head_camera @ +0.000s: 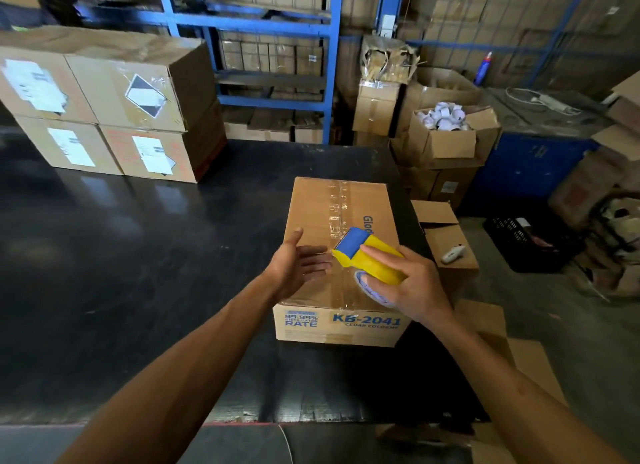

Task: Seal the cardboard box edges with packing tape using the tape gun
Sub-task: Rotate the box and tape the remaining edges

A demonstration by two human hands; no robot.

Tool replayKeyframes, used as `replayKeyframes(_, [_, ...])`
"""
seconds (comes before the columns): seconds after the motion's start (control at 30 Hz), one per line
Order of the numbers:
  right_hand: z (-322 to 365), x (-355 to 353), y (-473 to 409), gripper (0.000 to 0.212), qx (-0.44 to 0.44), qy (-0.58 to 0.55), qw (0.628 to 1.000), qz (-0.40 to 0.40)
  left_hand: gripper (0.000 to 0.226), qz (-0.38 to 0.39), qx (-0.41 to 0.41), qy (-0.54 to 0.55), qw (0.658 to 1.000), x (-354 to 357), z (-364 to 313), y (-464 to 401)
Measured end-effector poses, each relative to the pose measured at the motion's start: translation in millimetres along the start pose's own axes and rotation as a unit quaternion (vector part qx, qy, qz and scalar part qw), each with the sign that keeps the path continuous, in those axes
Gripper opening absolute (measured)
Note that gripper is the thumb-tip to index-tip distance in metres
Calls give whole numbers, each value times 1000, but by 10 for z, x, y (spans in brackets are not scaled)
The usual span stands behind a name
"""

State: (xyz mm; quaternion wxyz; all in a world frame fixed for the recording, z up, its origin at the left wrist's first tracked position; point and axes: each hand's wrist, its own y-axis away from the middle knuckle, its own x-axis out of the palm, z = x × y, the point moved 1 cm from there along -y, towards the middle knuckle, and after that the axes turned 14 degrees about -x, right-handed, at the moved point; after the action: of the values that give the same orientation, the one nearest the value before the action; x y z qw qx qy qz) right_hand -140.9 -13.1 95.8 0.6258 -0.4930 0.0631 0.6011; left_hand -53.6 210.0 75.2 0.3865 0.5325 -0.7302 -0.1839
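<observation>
Low and right of centre in the frame, the right hand (412, 283) wraps its fingers around the yellow-and-blue tape gun (369, 256), its head resting on top of the cardboard box (311, 228) over the centre seam. Just left of it, the left hand (298, 266) hovers with fingers spread, palm turned toward the gun; whether it touches the lid is hard to tell. Clear tape (341, 207) already lines the seam toward the far edge. This looks like the seam pass; next comes a steady pull with firm pressure. The box sits on a black table (138, 256).
</observation>
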Motion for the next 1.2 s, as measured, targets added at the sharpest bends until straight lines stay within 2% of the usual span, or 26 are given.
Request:
replayKeyframes(0.07, [-7,110,-5,56,-65,82,993,51,73,53,-9,21,998,27,3,107])
replayKeyframes(0.13, [-43,201,-6,59,-75,131,985,89,75,65,-11,6,998,46,19,175])
replayKeyframes(0.3, [0,248,-23,61,-114,91,986,78,68,71,-40,62,995,-60,0,265])
replayKeyframes(0.4, [51,270,-58,58,-107,45,992,44,40,29,-39,74,996,-59,3,253])
replayKeyframes(0.53, [86,282,-65,54,-105,32,992,67,7,-30,-64,81,994,-82,45,158])
replayKeyframes(0.63, [117,267,-58,55,-89,41,989,107,10,-104,-56,78,990,-55,118,103])
replayKeyframes(0.7, [124,262,-48,57,-96,57,983,143,10,-166,-26,63,984,-60,179,89])
replayKeyframes(0.83, [-56,39,37,54,-103,101,973,180,6,-244,52,110,962,-398,249,153])
replayKeyframes(0.93, [-163,-117,93,54,-141,123,953,237,6,-284,142,29,948,-533,437,216])
replayKeyframes(1.03, [-169,-85,117,53,-152,133,940,274,6,-338,209,-8,918,-486,811,170])
replayKeyframes(1.2, [-173,45,211,51,-133,159,929,306,8,-385,215,12,897,-587,1107,38])
